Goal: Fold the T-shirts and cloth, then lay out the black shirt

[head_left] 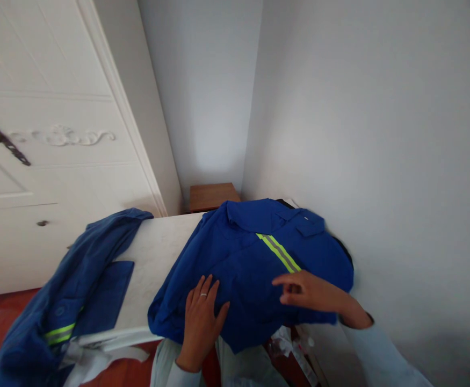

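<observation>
A blue work jacket (243, 263) with a yellow-green and grey reflective stripe lies spread over the right part of a white table. My left hand (203, 317), wearing a ring, rests on its lower left area with the fingers stretched out and thumb apart. Over the right side of the jacket, just below the stripe, my right hand (305, 290) has its index finger extended and the other fingers curled; nothing shows in it. Whether this hand touches the fabric I cannot tell. The jacket's collar lies toward the far edge.
Another blue garment (77, 269) with a reflective band hangs over the table's left end. The white tabletop (162, 242) shows between the garments. A white wardrobe (57, 183) stands at left, a brown wooden surface (212, 195) behind, a grey wall (380, 134) at right. Clear plastic items (287, 344) lie below.
</observation>
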The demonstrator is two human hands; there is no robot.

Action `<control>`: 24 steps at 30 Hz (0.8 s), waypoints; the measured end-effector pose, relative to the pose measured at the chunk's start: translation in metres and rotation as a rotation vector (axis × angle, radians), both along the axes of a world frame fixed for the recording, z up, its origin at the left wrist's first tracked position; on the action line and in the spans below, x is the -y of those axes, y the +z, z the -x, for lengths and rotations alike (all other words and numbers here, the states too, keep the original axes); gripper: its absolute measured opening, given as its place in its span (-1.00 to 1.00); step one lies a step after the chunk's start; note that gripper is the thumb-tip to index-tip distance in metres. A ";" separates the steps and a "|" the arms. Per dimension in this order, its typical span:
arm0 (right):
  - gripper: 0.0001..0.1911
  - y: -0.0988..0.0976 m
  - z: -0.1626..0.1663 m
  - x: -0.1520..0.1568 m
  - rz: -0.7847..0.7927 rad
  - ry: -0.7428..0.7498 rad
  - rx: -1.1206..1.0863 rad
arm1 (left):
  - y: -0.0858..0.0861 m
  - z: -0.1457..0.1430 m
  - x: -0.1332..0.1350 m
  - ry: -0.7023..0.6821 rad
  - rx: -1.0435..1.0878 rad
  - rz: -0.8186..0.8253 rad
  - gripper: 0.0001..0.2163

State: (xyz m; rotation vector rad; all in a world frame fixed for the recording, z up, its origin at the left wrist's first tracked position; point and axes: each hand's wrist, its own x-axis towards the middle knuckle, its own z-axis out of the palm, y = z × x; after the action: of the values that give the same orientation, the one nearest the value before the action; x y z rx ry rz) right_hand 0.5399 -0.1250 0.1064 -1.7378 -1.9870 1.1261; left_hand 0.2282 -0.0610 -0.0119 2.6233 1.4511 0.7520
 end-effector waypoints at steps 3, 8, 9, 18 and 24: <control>-0.42 -0.009 -0.001 -0.075 -0.248 -0.139 0.220 | 0.001 0.001 0.000 -0.005 0.012 0.004 -0.59; -0.34 -0.022 -0.019 -0.168 -0.158 -0.338 0.542 | 0.004 0.003 0.005 -0.007 0.012 0.087 -0.44; -0.45 -0.023 -0.022 -0.176 -0.142 -0.340 0.529 | 0.005 0.002 0.006 -0.003 0.011 0.105 -0.39; -0.85 0.031 -0.048 -0.190 -0.391 -0.603 0.046 | 0.023 0.005 0.010 -0.009 0.072 0.162 -0.66; -0.82 0.163 -0.062 -0.184 -0.829 -0.589 -1.033 | 0.043 0.021 0.035 0.002 0.238 0.303 -0.73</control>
State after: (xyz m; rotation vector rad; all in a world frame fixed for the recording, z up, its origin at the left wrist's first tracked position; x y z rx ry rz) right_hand 0.6015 0.0591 0.2696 -0.8692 -0.9481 0.6059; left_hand 0.2069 -0.0962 0.0310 2.2258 1.3783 0.7470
